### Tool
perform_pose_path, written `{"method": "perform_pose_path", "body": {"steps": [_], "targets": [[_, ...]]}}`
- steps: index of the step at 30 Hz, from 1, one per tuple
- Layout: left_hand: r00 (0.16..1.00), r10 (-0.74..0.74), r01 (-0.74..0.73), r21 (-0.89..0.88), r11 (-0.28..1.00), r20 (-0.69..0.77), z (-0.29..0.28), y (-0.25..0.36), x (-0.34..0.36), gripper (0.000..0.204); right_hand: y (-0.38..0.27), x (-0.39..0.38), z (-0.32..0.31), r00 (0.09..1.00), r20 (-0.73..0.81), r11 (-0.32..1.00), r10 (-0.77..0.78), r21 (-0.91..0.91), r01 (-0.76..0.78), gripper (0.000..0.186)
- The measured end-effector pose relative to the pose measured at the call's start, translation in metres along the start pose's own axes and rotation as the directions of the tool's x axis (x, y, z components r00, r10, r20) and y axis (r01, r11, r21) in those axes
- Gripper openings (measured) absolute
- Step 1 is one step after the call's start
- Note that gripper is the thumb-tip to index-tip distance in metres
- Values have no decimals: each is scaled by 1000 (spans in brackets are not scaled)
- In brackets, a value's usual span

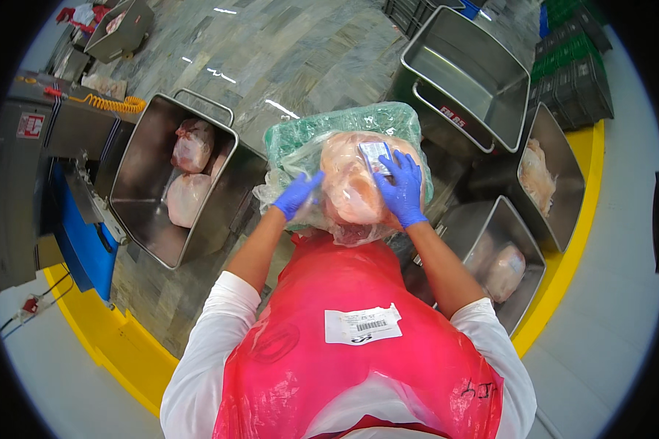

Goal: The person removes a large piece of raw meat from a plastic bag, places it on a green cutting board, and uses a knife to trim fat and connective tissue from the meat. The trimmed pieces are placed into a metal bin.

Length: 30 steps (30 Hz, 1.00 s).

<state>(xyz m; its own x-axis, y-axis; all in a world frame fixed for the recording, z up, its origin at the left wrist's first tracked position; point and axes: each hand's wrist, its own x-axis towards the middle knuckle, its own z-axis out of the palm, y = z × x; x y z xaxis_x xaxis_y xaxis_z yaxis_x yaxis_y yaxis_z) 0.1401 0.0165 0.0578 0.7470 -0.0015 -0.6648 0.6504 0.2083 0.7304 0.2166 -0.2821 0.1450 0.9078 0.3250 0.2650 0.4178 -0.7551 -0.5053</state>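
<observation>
A large pale pink piece of meat [348, 194] in clear plastic wrap lies in front of me, on a green crate [329, 124] covered with clear plastic film. Near its top right sits a white and blue label [375, 156]. My right hand [403, 189], in a blue glove, rests on the meat's right side, fingers spread and touching the label's edge. To the left, my blue-gloved left hand [298, 196] is at the loose plastic [271, 192] beside the meat, its fingers stretched out and slightly blurred. Whether it touches the meat is hard to see.
At my left stands a steel tub [143, 197] with several meat pieces [189, 199]. On my right are a large steel bin [458, 66], a tub with pale meat [538, 175] and another holding a wrapped piece [505, 273]. Stacked crates [571, 80] and a yellow kerb [589, 205] lie beyond.
</observation>
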Motion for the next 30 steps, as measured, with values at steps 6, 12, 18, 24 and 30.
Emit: {"method": "perform_pose_path", "body": {"steps": [6,12,18,24,30], "targets": [[989,-20,-68,566,821,147,1,19,-12,49,11,9,13,992,-111,989,-67,125,81,22],[989,143,-149,164,975,47,-74,16,-18,34,-59,24,33,945,190,961,-265,132,243,14],[943,72,212,-756,619,324,-16,-27,-15,35,-106,18,100,748,490,822,-447,-104,559,15],[999,-52,40,-499,866,-11,25,-27,9,33,-97,10,94,850,388,909,-356,-67,411,41],[887,106,-72,91,993,-450,35,-50,63,40,-20,14,-11,988,39,988,149,-47,-147,67]]}}
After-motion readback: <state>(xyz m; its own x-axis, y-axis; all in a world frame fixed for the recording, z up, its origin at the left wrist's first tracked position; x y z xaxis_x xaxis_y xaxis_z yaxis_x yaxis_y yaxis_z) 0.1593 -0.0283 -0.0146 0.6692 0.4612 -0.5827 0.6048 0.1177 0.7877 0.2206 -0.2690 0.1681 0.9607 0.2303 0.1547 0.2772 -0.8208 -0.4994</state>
